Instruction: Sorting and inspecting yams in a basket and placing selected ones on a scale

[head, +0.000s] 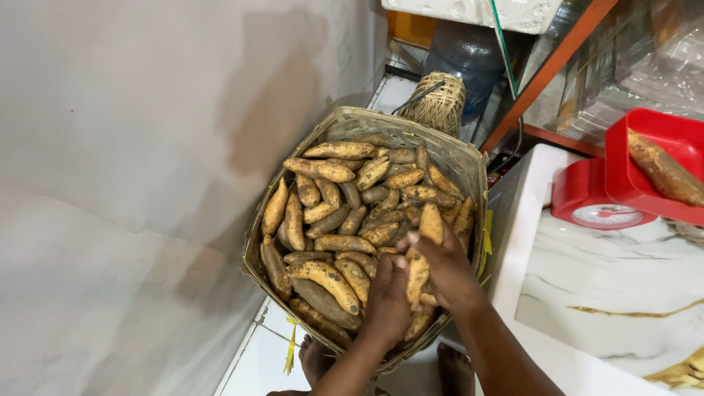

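A large woven basket [469, 172] on the floor is full of several tan, dirt-speckled sweet potatoes [345, 220]. Both my hands are inside it at the near right side. My left hand [387, 297] closes around the lower end of one long sweet potato [421, 260]. My right hand [444, 268] grips the same sweet potato along its right side, fingers curled over it. The tuber stands nearly upright between the two hands, its tip pointing away from me.
A red kitchen scale [598, 202] with a red pan [660, 158] holding one sweet potato [664, 172] stands on a white marble-patterned counter [623, 293] at right. A small woven basket [438, 103] and a dark water jug [466, 55] sit behind. A grey wall fills the left. My bare feet show below.
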